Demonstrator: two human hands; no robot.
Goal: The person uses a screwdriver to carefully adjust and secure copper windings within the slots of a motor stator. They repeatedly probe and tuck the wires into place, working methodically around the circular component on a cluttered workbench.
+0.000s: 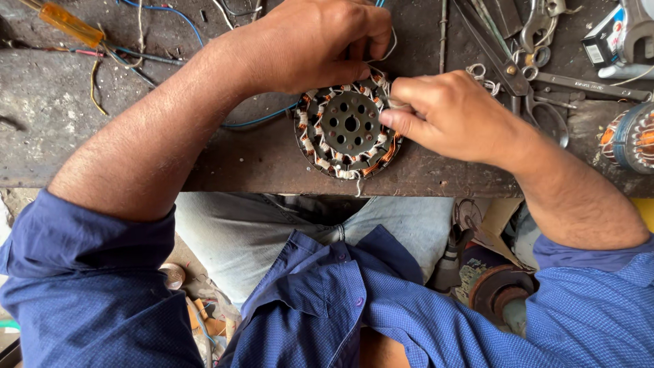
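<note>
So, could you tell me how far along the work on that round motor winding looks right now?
Most slots of the round motor winding already hold copper coils with white binding around the ring. In hand: the left hand pinches a white thread at the top edge, while the right hand pulls at the right side. A loose thread end hangs at the bottom, so tying there seems unfinished. The scissors lie unused.

This is a motor-repair workshop. A worn, grimy workbench carries a copper-wound stator; to the stator's right lie scissors and spanners, to its upper left an orange-handled screwdriver and loose wires. Another wound motor part sits far right.
</note>
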